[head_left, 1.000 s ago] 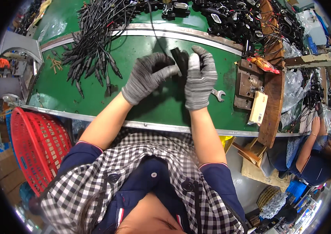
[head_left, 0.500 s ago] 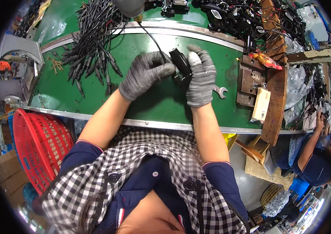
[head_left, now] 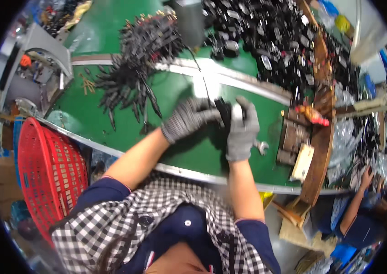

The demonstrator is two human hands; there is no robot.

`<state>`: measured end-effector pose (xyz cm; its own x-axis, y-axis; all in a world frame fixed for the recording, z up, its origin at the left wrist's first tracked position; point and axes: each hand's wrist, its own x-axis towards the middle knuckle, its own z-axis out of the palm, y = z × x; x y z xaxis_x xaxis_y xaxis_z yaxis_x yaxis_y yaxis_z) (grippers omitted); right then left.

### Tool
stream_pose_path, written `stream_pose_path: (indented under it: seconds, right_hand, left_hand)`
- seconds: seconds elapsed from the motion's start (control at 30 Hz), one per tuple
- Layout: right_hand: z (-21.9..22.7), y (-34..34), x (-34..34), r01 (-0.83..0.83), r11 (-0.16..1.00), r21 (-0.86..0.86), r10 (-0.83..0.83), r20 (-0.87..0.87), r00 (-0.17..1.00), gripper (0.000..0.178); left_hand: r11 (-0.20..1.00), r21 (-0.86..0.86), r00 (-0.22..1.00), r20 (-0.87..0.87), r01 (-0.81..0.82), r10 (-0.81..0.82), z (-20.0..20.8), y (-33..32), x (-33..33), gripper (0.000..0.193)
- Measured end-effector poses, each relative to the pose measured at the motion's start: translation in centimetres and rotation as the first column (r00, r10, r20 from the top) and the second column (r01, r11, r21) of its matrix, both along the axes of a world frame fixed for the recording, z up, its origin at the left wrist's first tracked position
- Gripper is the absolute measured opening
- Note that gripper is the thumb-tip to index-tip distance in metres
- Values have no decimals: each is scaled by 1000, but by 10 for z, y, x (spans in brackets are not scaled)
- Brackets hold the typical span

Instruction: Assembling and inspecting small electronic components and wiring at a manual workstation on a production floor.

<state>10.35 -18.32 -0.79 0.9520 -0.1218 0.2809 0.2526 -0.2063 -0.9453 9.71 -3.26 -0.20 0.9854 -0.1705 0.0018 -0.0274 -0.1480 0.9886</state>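
My right hand (head_left: 243,132), in a grey knit glove, is closed around a small black housing (head_left: 223,108) above the green bench. My gloved left hand (head_left: 190,119) is closed beside it, its fingertips pinching a thin black cable (head_left: 204,77) close to the housing. That cable comes down from the top of the view to the fingers. Fingers and motion blur hide where cable and housing meet. To the left lies a big bundle of black cables (head_left: 141,68) with connector ends. An open-end wrench (head_left: 262,147) rests just right of my right hand.
Many black parts (head_left: 266,41) are heaped at the far right. A grey hanging tool (head_left: 190,23) is at the top. Brown metal blocks (head_left: 294,132), a small box (head_left: 303,162) and a wooden board (head_left: 319,169) line the right. A red basket (head_left: 52,169) stands left; a co-worker (head_left: 362,214) is right.
The whole scene sits lower in the picture, as the view has tilted and shifted. Both hands keep their hold on cable and housing and stay close together.
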Motion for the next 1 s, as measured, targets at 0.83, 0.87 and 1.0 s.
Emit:
stream_pose_path:
  seconds: [0.83,0.87,1.0]
  right_hand:
    - [-5,7,2,-28,985,171,32,-16,999,25]
    - [-4,8,2,60,994,-94,-41,197,980,25]
    - [-1,-1,-1,-261,956,131,265,-13,964,26]
  left_hand:
    - [998,59,996,78,34,-38,-3,10,-4,20]
    - [991,127,999,32,-42,39,3,11,-7,19]
    - [966,-235,987,-87,110,-134,26,5,-11,15]
